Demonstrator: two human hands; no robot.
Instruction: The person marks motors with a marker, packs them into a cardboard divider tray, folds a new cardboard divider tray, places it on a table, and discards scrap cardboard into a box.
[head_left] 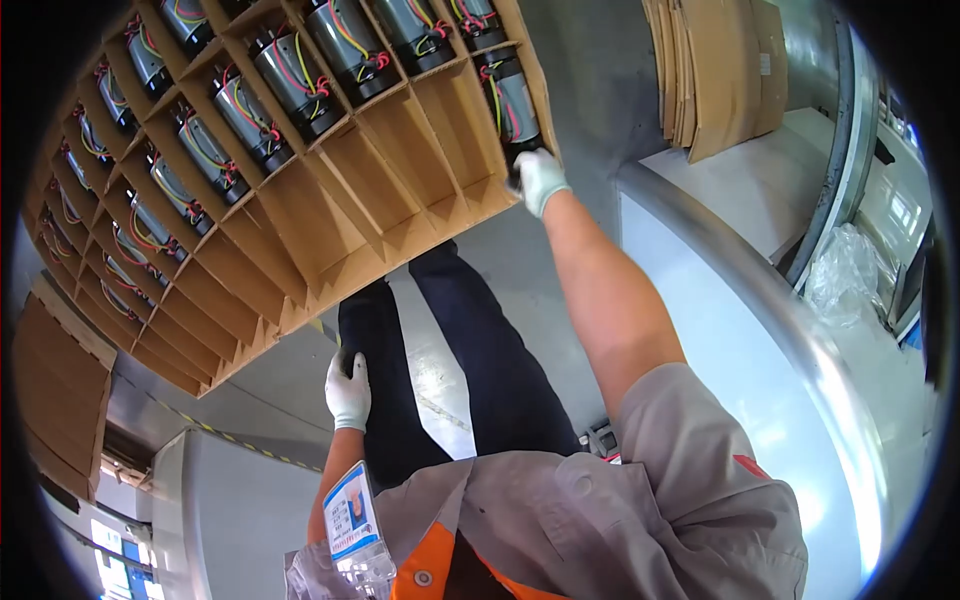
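White-gloved right hand (543, 182) | fingers curled | on motor's (514, 105) black end

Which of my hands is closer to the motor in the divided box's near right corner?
Your right. The right hand is right at the dark near end of the motor; the left hand hangs well away, beside your left leg.
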